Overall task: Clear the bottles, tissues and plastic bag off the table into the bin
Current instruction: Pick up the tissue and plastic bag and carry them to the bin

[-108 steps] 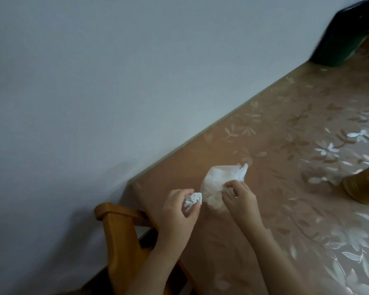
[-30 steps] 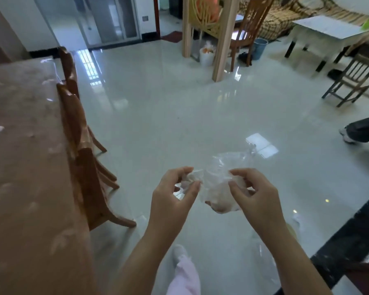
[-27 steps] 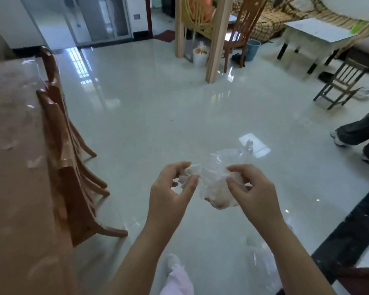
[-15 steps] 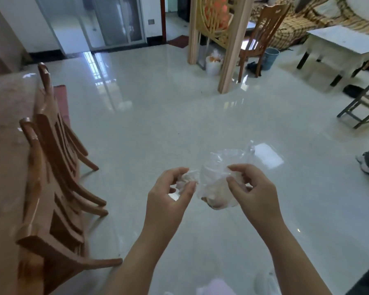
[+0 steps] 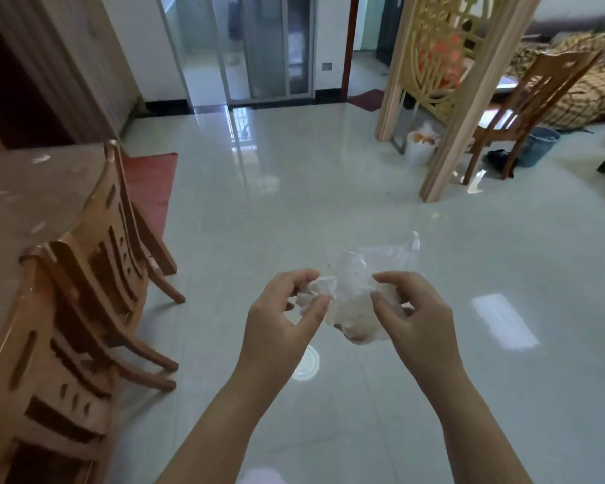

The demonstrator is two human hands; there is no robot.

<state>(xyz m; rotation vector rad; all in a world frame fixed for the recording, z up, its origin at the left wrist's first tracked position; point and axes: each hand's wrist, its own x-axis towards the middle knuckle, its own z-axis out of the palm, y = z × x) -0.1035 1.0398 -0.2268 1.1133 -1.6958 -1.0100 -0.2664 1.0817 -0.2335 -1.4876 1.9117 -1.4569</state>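
My left hand (image 5: 280, 316) pinches a crumpled white tissue (image 5: 315, 291) between thumb and fingers. Right beside it, my right hand (image 5: 413, 316) grips a clear plastic bag (image 5: 364, 288) that bulges above and below the fingers. Both hands are held out over the tiled floor, away from the table (image 5: 18, 190) at the left. A white bin (image 5: 420, 145) lined with a bag stands far ahead by the wooden screen, and a blue bin (image 5: 538, 145) sits further right.
Two wooden chairs (image 5: 84, 274) are pushed against the table at the left. A carved wooden screen (image 5: 447, 82) and another chair (image 5: 524, 106) stand at the back right. A red mat (image 5: 151, 183) lies by the table's far end. Glossy floor (image 5: 294, 190) stretches ahead.
I have turned from the table toward the room, carrying tissue and bag. In the last second the view swung left and forward, bringing the chairs nearer; the hands keep their grips.
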